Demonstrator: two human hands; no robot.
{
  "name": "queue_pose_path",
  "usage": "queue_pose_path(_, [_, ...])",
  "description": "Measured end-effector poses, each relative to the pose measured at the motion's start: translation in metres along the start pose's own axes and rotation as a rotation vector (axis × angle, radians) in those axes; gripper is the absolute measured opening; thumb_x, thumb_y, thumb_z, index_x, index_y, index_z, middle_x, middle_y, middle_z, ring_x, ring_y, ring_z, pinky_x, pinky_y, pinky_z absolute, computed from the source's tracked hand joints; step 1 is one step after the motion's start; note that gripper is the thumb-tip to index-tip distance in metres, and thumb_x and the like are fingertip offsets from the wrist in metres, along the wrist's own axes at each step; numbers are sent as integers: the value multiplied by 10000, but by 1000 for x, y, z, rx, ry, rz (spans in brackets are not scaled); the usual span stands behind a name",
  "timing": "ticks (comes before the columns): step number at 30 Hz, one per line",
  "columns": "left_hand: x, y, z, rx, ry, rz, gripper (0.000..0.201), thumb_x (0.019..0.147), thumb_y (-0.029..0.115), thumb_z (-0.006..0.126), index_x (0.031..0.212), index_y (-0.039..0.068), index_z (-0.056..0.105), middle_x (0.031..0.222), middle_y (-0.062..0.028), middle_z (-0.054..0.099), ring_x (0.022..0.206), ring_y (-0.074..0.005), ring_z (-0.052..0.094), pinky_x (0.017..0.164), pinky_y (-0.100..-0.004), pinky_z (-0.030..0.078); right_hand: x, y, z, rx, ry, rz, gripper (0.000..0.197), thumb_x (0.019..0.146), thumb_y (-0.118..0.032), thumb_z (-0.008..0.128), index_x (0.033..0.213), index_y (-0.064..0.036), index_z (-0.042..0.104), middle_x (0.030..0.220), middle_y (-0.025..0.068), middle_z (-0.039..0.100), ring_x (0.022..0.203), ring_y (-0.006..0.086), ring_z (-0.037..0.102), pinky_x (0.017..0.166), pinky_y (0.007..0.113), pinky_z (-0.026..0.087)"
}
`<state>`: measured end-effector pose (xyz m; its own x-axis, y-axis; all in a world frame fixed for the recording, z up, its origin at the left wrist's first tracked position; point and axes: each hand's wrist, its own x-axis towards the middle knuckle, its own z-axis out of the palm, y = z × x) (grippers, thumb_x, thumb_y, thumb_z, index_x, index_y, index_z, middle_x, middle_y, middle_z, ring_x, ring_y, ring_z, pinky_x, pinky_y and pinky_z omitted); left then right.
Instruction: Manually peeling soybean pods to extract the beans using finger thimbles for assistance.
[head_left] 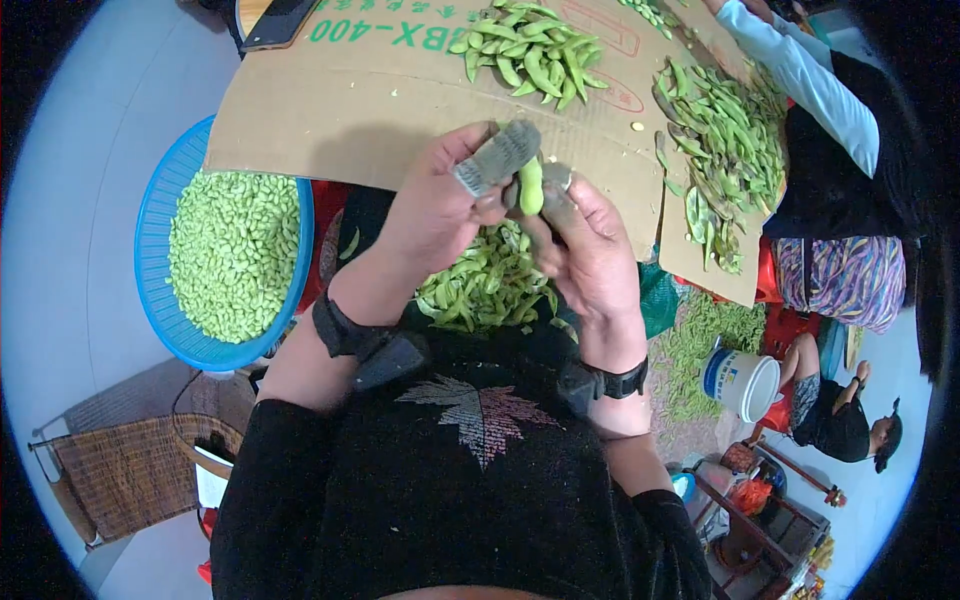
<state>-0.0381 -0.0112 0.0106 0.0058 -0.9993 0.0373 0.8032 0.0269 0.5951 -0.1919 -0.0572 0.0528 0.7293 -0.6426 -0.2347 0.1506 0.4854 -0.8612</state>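
A single green soybean pod (531, 187) is pinched upright between my two hands, just in front of the cardboard's near edge. My left hand (440, 205) closes on it from the left, a grey ribbed sleeve covering its thumb. From the other side my right hand (600, 235) grips it with bent fingers, and a grey covering shows on the thumb there too. Below them, on my lap, lies a heap of opened pods (485, 285). A pile of whole pods (535, 55) rests beyond my hands on the cardboard sheet (300, 110).
At left stands a blue plastic basket (150, 255) full of shelled beans (235, 255). More pods (725, 150) are spread at the right, near another person's sleeve (810, 80). A white bucket (745, 385), a woven chair (140, 465) and a phone (280, 22) are around. Another person (845, 425) sits farther right.
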Motion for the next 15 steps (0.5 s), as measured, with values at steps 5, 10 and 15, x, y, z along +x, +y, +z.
queue_pose_path(5, [13,-12,25,499,323,258,128,754,21,626,851,28,543,752,26,520,660,-61,513,550,-184,415,17,16,-5,-973,350,-459,118,848,-67,524,791,33,499,597,111,518,530,133,490,512,304,419])
queue_pose_path(10, [15,-15,21,292,209,174,266,791,-38,504,1046,24,547,926,-10,574,702,-29,505,530,-148,369,24,9,-9,-634,350,-355,100,869,-76,514,871,14,558,618,35,534,583,71,458,525,268,414])
queue_pose_path(15, [15,-8,20,172,229,103,391,760,-50,395,1130,-40,521,846,-18,543,631,-41,452,518,-174,363,27,2,-13,-291,255,-171,92,904,-110,493,874,-57,561,631,-37,502,522,18,388,448,175,287])
